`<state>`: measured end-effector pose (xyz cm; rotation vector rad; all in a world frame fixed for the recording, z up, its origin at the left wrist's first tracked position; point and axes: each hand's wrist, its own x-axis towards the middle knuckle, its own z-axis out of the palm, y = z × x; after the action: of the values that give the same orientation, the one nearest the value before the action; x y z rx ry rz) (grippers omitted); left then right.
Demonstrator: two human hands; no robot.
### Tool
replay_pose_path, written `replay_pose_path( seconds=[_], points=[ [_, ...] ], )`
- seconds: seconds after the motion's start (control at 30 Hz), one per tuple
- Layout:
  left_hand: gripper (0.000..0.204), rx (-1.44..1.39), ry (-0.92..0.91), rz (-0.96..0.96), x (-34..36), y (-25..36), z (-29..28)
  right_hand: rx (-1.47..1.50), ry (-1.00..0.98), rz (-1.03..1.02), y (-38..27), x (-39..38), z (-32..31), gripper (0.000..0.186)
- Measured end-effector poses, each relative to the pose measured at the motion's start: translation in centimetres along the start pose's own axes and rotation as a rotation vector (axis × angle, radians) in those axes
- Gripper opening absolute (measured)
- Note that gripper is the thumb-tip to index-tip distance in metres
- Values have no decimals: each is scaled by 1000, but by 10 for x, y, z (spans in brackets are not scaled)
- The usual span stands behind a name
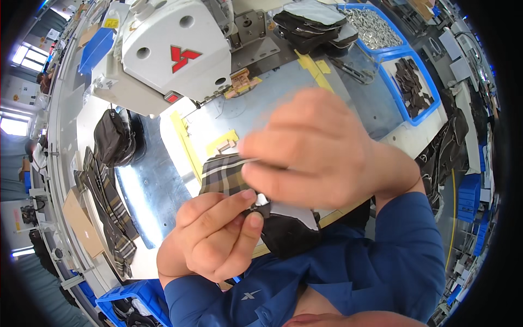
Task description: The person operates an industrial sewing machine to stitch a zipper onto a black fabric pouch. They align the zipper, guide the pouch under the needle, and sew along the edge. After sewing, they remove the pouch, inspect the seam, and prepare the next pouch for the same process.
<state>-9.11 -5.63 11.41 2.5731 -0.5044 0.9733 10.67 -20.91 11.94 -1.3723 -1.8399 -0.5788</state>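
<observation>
My left hand (220, 234) is closed, its thumb and index finger pinching a small silver metal piece (262, 199) with a dark strip at its base. Right beside it, my right hand (321, 150) is bent over the work and smeared by motion; what its fingertips hold cannot be made out. Under the hands lies a brown plaid fabric (223, 177) with a light edge. A black fabric piece (289, 234) with a white part hangs over the table's front edge, partly hidden by my right hand.
A white sewing machine (174, 49) stands at the back left. Blue trays hold metal fittings (373, 27) and dark short strips (412, 87). Scissors (351, 71) lie near a stack of black pouches (308, 30). More plaid pieces (109, 201) and a black pouch (111, 136) are at left.
</observation>
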Motion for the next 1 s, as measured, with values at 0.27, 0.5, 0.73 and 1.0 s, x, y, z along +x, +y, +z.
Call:
replay_pose_path(
  seconds=[0.27, 0.5, 0.73, 1.0],
  points=[
    [23, 34, 31, 112, -3, -1, 8, 115, -30, -123, 9, -9, 10, 14],
    [22, -168, 192, -65, -3, -11, 13, 488, -139, 99, 8, 6, -12, 23],
    [26, -196, 138, -179, 2, -9, 5, 308, -80, -56, 6, -3, 2, 18],
    [36, -428, 21, -312, 10, -31, -37, 344, -117, -51, -2, 1, -9, 13]
  ],
)
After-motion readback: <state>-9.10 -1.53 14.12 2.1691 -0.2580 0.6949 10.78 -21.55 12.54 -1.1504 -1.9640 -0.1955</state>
